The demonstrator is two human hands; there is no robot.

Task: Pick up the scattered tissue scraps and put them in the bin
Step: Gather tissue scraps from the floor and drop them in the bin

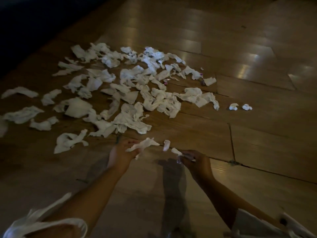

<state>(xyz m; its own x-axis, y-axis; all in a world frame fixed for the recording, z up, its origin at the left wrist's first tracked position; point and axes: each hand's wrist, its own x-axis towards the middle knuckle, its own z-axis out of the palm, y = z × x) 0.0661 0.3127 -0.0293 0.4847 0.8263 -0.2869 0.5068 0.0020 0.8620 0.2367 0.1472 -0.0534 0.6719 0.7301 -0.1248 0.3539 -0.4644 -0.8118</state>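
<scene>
Several white tissue scraps [130,93] lie scattered across a brown wooden floor, spreading from the far left to the middle. My left hand [122,152] holds a crumpled white scrap [145,145] just above the floor at the near edge of the pile. My right hand [193,161] pinches a smaller scrap [176,151]. A small loose scrap [166,144] sits between the two hands. Two tiny balled scraps [240,106] lie apart at the right. No bin is clearly in view.
The wooden floor [240,48] is glossy with light reflections at the far right. A dark area [25,23] borders the floor at the upper left. Small pink-purple bits [166,81] lie among the scraps. Pale fabric [42,224] shows at the bottom left corner.
</scene>
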